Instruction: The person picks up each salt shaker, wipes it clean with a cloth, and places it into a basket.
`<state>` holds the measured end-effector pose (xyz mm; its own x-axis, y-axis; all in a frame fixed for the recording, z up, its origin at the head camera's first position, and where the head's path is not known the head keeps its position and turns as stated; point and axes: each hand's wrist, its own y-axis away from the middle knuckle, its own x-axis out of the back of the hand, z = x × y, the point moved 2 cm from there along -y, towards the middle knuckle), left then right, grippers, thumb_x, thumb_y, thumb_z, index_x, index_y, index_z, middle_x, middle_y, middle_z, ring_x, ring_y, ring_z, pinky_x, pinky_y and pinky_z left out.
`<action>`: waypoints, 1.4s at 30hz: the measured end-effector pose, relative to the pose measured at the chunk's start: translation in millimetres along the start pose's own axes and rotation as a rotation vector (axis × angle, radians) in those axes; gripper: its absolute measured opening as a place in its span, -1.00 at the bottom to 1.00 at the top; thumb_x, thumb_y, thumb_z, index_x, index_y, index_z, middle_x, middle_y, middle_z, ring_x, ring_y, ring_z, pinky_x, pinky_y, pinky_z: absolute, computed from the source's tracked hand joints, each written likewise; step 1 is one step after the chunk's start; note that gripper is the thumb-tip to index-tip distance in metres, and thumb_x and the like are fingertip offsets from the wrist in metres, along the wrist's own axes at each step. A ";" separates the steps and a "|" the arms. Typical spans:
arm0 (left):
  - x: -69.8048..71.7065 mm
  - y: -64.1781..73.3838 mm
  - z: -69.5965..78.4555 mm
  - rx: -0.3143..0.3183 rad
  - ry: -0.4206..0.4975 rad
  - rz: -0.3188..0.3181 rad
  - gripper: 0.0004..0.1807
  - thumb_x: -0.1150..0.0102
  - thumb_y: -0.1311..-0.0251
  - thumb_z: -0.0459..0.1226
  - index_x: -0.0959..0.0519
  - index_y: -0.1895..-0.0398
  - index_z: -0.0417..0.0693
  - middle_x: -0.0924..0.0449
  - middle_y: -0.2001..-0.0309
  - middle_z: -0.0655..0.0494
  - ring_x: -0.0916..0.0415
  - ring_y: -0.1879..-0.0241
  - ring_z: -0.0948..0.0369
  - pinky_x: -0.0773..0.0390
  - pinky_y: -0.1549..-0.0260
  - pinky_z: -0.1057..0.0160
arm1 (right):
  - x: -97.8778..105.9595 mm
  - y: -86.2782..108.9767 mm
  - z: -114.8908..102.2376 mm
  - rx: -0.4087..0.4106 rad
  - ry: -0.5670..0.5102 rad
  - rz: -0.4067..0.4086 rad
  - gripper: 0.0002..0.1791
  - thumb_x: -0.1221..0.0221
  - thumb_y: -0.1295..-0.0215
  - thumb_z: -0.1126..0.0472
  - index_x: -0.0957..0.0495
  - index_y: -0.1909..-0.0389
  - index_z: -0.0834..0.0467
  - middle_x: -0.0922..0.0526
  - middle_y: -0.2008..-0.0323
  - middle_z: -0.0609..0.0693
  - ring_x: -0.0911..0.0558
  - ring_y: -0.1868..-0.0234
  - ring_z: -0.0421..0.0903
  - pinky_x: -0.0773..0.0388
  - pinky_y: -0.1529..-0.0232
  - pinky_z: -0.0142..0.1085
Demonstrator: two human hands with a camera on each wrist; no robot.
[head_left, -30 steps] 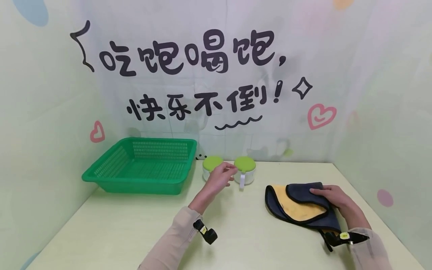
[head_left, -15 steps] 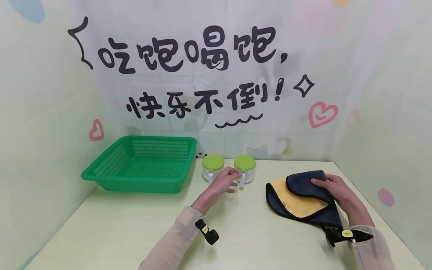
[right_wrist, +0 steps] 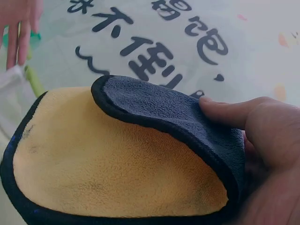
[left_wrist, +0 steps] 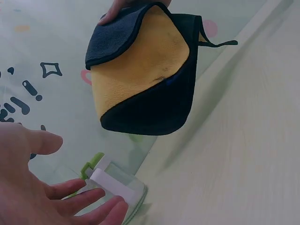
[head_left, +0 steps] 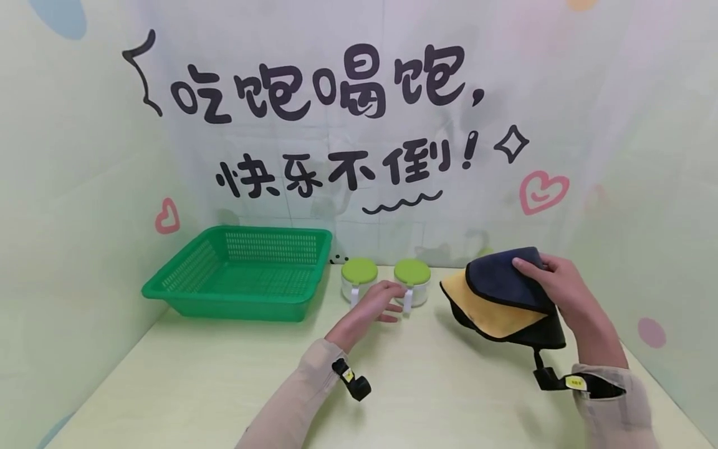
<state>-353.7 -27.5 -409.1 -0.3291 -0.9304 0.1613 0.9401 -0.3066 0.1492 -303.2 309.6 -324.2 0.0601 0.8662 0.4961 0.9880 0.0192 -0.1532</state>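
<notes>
My right hand (head_left: pixel 561 287) pinches a folded cloth (head_left: pixel 505 299), dark blue on one side and yellow on the other with black edging. Thumb on top, the other fingers tuck behind the cloth in the right wrist view. The cloth hangs above the table at the right, its shadow below it. My left hand (head_left: pixel 377 305) hovers with relaxed, spread fingers in front of two clear jars with green lids and white handles. Its fingertips overlap the handle of the right jar (head_left: pixel 419 293) in the head view. The left jar (head_left: pixel 359 274) stands just behind that hand.
A green plastic basket (head_left: pixel 235 308) with perforated walls stands at the back left of the pale table (head_left: pixel 437 386). Behind everything hangs a white printed backdrop (head_left: pixel 336 237) with black lettering. Side walls (head_left: pixel 662 249) border the table left and right.
My right hand has raised the cloth from the table, and its lower part now hangs free. My left hand has shifted slightly right and down, still with loose fingers.
</notes>
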 end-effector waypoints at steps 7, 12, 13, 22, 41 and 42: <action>-5.5 -3.7 -1.8 0.018 -0.004 0.004 -0.46 -0.06 -0.47 -0.01 -0.42 -0.34 -0.16 -0.55 -0.23 -0.11 -0.65 -0.06 0.03 -0.67 -0.08 0.02 | -2.2 1.1 -10.3 0.014 -0.133 0.005 -0.84 -0.15 -0.50 -0.11 -0.65 0.12 -0.19 -0.66 0.31 -0.39 -0.68 0.25 -0.31 -0.60 0.14 -0.47; -5.2 -2.2 -4.1 0.036 0.005 0.003 -0.44 -0.04 -0.47 0.01 -0.42 -0.34 -0.18 -0.57 -0.21 -0.13 -0.66 -0.08 -0.02 -0.66 -0.09 0.01 | 3.3 2.7 -10.7 0.001 -0.122 0.037 -0.89 -0.19 -0.48 -0.10 -0.65 0.21 -0.23 -0.67 0.35 -0.40 -0.68 0.30 -0.31 -0.61 0.19 -0.46; -4.3 -2.0 -4.6 0.038 0.009 -0.001 -0.43 -0.04 -0.47 0.01 -0.42 -0.34 -0.19 -0.57 -0.21 -0.13 -0.66 -0.08 -0.02 -0.67 -0.08 0.02 | 3.5 2.9 -11.2 -0.009 -0.107 0.043 -0.88 -0.20 -0.46 -0.11 -0.66 0.21 -0.22 -0.67 0.36 -0.40 -0.68 0.30 -0.31 -0.61 0.20 -0.45; -0.5 -3.5 -10.4 0.052 0.032 -0.060 -0.41 -0.03 -0.46 0.06 -0.47 -0.35 -0.13 -0.55 -0.26 -0.12 -0.68 -0.10 -0.03 -0.70 -0.06 0.07 | -1.0 1.7 -19.1 -0.034 -0.085 0.066 -0.79 -0.28 -0.39 -0.12 -0.62 0.09 -0.14 -0.69 0.39 -0.42 -0.71 0.35 -0.31 -0.64 0.23 -0.44; -11.1 -10.1 -15.3 0.058 0.098 -0.113 -0.46 -0.03 -0.45 -0.01 -0.50 -0.25 -0.25 -0.59 -0.17 -0.18 -0.65 -0.04 -0.03 -0.69 -0.07 0.10 | -9.1 0.5 -30.1 0.002 -0.029 0.012 -0.58 -0.20 -0.43 -0.18 -0.56 -0.04 0.05 -0.69 0.35 -0.41 -0.70 0.26 -0.32 -0.60 0.16 -0.47; -11.6 -10.5 -15.5 0.060 0.101 -0.112 -0.46 -0.03 -0.45 -0.02 -0.52 -0.24 -0.26 -0.61 -0.17 -0.18 -0.65 -0.03 -0.03 -0.69 -0.07 0.10 | -9.3 1.0 -31.0 0.003 -0.024 0.009 -0.58 -0.20 -0.44 -0.18 -0.55 -0.04 0.06 -0.69 0.35 -0.41 -0.70 0.26 -0.33 -0.60 0.16 -0.47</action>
<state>-358.4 -16.6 -427.7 -0.4184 -0.9073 0.0420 0.8899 -0.4002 0.2189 -298.3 286.1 -302.5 0.0653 0.8781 0.4740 0.9871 0.0129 -0.1597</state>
